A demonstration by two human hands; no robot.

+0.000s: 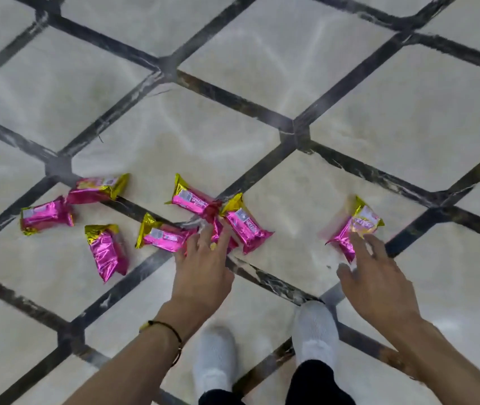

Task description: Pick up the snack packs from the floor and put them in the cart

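Lying slanted, rightmost snack pack (361, 221) points gold-end up-right.

Pink snack packs (107, 249) on tiled floor (262, 68)

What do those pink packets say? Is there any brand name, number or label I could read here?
No text here is legible.
Far-right snack pack: yellowish logo, too blurred to read.
Middle snack packs: white label patches with print, too small and blurred.
Leftmost snack pack: pale patch, unreadable.
Floor: no words or signs.
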